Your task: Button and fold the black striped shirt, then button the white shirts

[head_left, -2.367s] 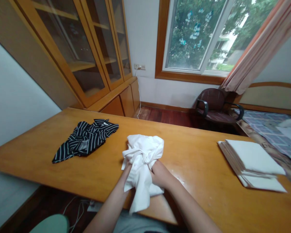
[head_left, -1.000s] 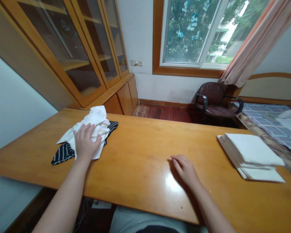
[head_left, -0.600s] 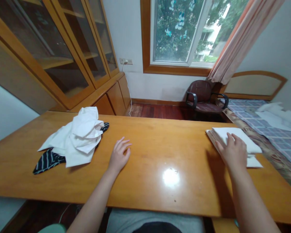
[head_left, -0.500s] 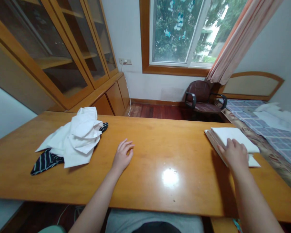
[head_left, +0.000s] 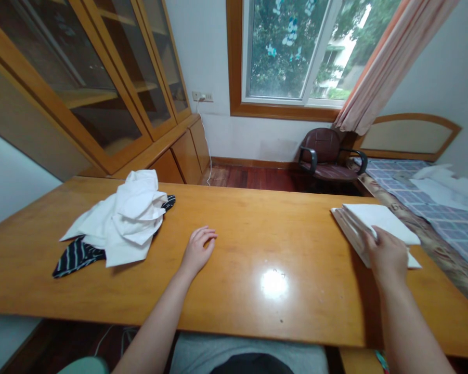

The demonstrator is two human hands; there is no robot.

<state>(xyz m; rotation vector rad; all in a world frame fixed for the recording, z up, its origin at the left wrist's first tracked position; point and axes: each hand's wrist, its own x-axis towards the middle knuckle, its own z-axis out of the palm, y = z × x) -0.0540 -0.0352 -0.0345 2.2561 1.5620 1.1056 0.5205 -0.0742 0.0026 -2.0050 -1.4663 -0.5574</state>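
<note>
My right hand (head_left: 388, 257) grips the near left edge of a folded white cloth (head_left: 390, 221) at the table's right end, its thumb on the cloth's side; the fingertips are partly hidden. Several layers show along the cloth's left side. Near the middle of the wooden table (head_left: 249, 223), my left hand (head_left: 198, 249) rests with relaxed fingers, holding nothing. Farther left lies a crumpled heap of white cloth (head_left: 130, 213), apart from my left hand. Under it, a black cloth with white stripes (head_left: 78, 257) sticks out on both sides.
Beyond the table stand a glass-door cabinet (head_left: 156, 130) on the left and a dark red armchair (head_left: 323, 156). A bed with a checked cover (head_left: 409, 189) adjoins the right side. A green stool top (head_left: 83, 366) shows below the front edge.
My right hand has gone from lying on top of the folded white cloth to gripping its near left edge, which is slightly lifted. My left hand stays almost in place.
</note>
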